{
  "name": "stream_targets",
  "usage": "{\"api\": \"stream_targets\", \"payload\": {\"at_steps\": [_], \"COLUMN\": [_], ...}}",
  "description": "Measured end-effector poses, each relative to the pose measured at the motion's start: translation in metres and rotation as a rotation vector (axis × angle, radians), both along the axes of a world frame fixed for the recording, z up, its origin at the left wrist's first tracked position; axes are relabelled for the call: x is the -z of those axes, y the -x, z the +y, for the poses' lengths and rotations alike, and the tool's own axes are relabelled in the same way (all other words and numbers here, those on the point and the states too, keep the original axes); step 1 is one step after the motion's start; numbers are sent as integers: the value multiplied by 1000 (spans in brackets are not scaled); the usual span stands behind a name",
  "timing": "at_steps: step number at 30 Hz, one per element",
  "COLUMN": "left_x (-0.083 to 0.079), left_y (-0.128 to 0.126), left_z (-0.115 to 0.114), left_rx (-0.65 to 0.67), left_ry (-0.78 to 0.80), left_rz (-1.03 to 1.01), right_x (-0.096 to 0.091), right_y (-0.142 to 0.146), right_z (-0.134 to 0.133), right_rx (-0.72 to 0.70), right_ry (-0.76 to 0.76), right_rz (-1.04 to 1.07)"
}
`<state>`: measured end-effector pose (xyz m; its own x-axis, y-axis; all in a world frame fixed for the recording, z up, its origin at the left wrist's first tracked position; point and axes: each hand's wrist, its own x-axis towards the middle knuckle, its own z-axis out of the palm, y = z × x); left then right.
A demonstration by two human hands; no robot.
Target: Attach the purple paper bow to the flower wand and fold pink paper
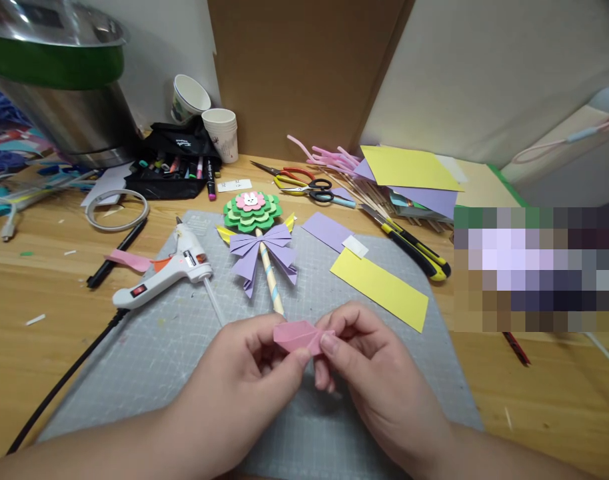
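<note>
Between both hands is a small folded piece of pink paper (295, 335), creased and narrow toward its right end. My left hand (254, 373) pinches its lower left edge, thumb in front and fingers behind. The right end is closed between thumb and fingers of my right hand (369, 353). Just beyond them lies a paper flower (252, 217) with green layers, a pink centre with a white bunny face, a purple bow (262, 250) and a striped stick (270, 277). Yellow paper (382, 287) and purple paper (327, 230) strips rest right of it.
A grey cutting mat (149, 373) covers the table's middle. On the left lies a corded glue gun (167, 273), with a black pen (117, 253) beyond. Scissors (304, 187) and a yellow-black utility knife (409, 243) lie at the back, near paper cups (222, 133) and a metal pot (69, 100).
</note>
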<state>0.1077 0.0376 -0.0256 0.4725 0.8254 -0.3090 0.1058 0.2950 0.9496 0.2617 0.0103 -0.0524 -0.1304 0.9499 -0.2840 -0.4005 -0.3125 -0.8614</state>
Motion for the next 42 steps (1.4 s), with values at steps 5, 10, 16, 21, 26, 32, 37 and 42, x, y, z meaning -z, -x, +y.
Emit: {"api": "stream_targets", "payload": {"at_steps": [5,10,16,21,26,32,37,42], "left_x": [0,2,1,1,0,-3,-5,-1], "left_y": [-1,1,1,0,0,-2,-4,-5], "left_z": [2,3,3,1,1,1,2,-2], "left_rx": [-2,4,40,34,34,30,18,-14], "left_ry": [100,170,171,146,122,117,92,56], "left_rz": [-31,45,12,23,16,30,5,12], "right_x": [0,-1,-3,-2,1,1,-5,-6], "right_y": [-1,-1,1,0,-1,-1,2,3], "right_z": [2,3,0,-1,-3,-2,-1,-2], "right_rx": [-27,-49,-25,-3,-6,-2,19,28], "right_ry": [21,31,47,72,64,69,60,61], "right_rz": [-44,-64,-58,-77,-59,-78,-84,-96]}}
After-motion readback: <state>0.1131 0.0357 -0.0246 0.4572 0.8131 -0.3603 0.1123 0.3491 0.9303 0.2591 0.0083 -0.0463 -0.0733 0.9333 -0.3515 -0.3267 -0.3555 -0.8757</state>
